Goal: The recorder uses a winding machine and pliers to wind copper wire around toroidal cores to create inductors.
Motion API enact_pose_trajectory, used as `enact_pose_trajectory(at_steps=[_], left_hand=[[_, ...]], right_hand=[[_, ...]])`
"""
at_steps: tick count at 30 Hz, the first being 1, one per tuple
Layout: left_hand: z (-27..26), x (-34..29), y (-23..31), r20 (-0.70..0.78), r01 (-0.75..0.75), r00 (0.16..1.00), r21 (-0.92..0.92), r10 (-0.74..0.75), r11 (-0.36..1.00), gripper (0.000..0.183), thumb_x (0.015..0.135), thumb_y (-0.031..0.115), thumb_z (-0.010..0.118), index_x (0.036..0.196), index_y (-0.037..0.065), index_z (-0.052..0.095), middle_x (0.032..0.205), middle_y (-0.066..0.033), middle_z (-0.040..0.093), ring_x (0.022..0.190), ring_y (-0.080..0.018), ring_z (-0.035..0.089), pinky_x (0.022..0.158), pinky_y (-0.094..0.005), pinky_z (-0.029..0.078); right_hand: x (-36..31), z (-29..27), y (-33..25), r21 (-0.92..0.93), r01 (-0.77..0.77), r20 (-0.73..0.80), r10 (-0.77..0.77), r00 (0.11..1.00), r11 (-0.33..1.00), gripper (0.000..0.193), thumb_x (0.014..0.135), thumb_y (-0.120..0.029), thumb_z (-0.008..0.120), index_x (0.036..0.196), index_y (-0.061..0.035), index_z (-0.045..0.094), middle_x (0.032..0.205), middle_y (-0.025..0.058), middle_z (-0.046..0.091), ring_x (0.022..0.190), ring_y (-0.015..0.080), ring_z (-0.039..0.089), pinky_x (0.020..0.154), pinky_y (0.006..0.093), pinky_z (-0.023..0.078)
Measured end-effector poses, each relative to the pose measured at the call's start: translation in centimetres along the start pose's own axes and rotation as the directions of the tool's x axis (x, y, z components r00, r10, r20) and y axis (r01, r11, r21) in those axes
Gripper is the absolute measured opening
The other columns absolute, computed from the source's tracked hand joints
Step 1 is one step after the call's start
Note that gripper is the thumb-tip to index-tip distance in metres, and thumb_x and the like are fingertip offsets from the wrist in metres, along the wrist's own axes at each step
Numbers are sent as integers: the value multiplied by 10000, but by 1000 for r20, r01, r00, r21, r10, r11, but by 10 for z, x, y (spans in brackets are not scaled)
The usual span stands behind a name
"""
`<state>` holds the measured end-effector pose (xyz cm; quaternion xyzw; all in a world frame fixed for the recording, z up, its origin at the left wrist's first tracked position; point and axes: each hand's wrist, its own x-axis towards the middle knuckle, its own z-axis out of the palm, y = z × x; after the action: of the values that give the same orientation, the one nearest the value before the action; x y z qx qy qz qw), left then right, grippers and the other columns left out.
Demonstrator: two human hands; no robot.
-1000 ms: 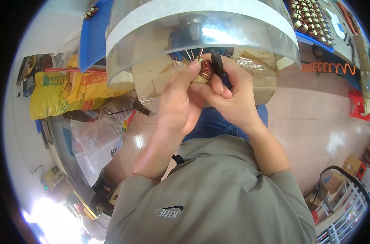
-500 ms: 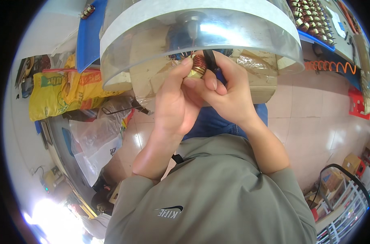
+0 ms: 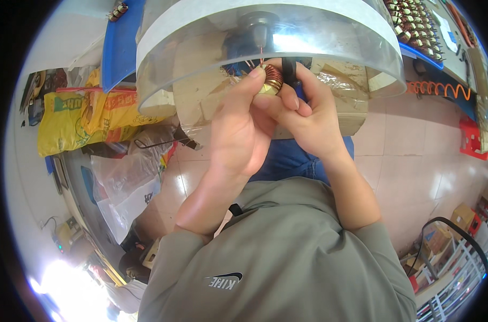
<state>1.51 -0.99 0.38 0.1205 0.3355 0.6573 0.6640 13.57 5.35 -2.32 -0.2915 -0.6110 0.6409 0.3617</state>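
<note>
Pinched in the fingertips of my left hand (image 3: 238, 129) is a small toroidal coil (image 3: 274, 78), its copper-coloured wire wound on a ring with pale yellow parts. Thin reddish wire ends (image 3: 262, 56) rise from the coil toward a dark metal spindle (image 3: 259, 29) behind the clear curved shield (image 3: 195, 70). My right hand (image 3: 316, 118) is closed around a black-and-blue handled tool (image 3: 289, 70), whose working end is hidden. Its thumb and fingertips also press against the coil's near side. Both hands are at the shield's lower edge, above a cardboard box (image 3: 346, 115).
Blue trays stand on both sides: the left tray (image 3: 118, 53) has a coil in it, the right one holds rows of coils (image 3: 415, 29). An orange coiled hose (image 3: 439, 89) hangs at right. Yellow bags (image 3: 67, 121) and clear plastic (image 3: 123, 188) lie at left.
Both hands have shifted slightly right and upward with the coil. The wire ends now show more clearly below the spindle. My grip on the coil and the tool looks the same.
</note>
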Motion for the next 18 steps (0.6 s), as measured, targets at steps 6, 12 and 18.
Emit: enact_pose_trajectory(at_steps=[6, 12, 18], left_hand=[[-1, 8, -1, 21, -46, 999, -59, 47, 997, 376, 1081, 303, 470, 1179, -44, 574, 895, -139, 665, 899, -295, 684, 906, -385, 513], [1, 14, -1, -15, -57, 998, -14, 57, 998, 338, 1077, 281, 470, 1135, -35, 572, 890, -149, 659, 895, -301, 678, 901, -394, 511], [0, 18, -2, -9, -109, 994, 43, 109, 993, 349, 1081, 302, 447, 1150, -26, 542, 891, -106, 618, 889, -267, 658, 853, -367, 529]], right_hand=[[6, -3, -9, 2, -115, 25, 115, 993, 993, 408, 865, -68, 800, 1246, -40, 657, 910, -55, 641, 854, 38, 559, 821, 223, 497], [12, -3, -3, 85, -24, -22, 26, 999, 996, 327, 882, -136, 821, 1151, -33, 667, 910, -34, 651, 848, 40, 576, 741, 226, 510], [17, -7, -4, -37, -116, -1, 116, 993, 993, 329, 875, -178, 842, 1104, -16, 670, 926, -17, 668, 855, 50, 592, 742, 232, 524]])
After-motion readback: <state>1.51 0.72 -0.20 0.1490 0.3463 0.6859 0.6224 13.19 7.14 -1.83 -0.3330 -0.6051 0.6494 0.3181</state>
